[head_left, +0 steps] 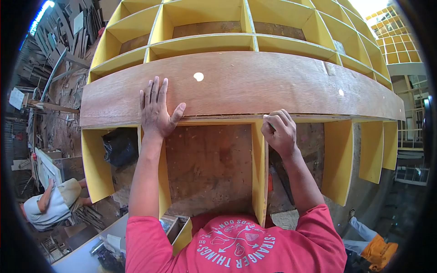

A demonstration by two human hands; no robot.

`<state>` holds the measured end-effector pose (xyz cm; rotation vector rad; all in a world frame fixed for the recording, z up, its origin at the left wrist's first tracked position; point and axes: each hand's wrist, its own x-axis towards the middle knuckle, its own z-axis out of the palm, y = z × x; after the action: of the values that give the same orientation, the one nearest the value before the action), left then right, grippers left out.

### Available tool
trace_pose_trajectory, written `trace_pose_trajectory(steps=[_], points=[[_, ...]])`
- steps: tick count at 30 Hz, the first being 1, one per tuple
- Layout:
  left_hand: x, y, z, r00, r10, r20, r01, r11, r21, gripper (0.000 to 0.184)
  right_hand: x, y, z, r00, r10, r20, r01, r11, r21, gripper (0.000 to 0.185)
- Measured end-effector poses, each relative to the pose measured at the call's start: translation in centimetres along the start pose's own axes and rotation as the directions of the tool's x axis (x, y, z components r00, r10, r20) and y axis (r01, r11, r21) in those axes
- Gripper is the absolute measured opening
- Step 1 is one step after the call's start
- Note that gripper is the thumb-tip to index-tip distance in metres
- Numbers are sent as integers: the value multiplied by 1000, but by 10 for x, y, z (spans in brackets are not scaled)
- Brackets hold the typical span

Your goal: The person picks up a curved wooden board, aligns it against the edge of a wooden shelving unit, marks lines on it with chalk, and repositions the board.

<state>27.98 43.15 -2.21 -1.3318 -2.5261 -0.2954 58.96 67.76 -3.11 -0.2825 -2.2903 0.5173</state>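
My left hand (157, 109) lies flat on a long reddish-brown plywood board (255, 84), fingers stretched out and thumb spread. The board spans the yellow shelf frame (205, 44), with its front edge towards me. At that edge, over a yellow upright panel (259, 168), my right hand (280, 132) is closed with its fingers curled. A small greenish spot shows between those fingers, but I cannot make out what they hold. Two pale round patches, one a larger filler-like spot (198, 77), mark the board's face.
Yellow panels such as this divider (337, 159) stand below the board. A black plastic bag (120, 146) sits in the left bay. Scrap wood (68, 27) is piled at the far left. One person (52, 202) is low at the left; an orange cloth item (378, 252) shows at lower right.
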Motion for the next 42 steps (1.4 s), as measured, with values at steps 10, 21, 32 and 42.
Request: trace_pose_trajectory(steps=[10, 21, 32, 42], points=[[-1, -1, 1, 1000, -2, -6, 2, 1000, -19, 96, 2, 0, -9, 999, 31, -37, -28, 997, 75, 18], [0, -1, 1, 1000, 5, 12, -5, 1000, -9, 93, -3, 11, -16, 999, 38, -19, -36, 997, 67, 11], [0, -1, 1, 1000, -1, 7, 1, 1000, -14, 92, -4, 11, -11, 999, 41, -36, -39, 997, 64, 13], [0, -2, 4, 1000, -6, -11, 6, 1000, -24, 95, -3, 10, -14, 999, 50, -13, -49, 997, 65, 14]])
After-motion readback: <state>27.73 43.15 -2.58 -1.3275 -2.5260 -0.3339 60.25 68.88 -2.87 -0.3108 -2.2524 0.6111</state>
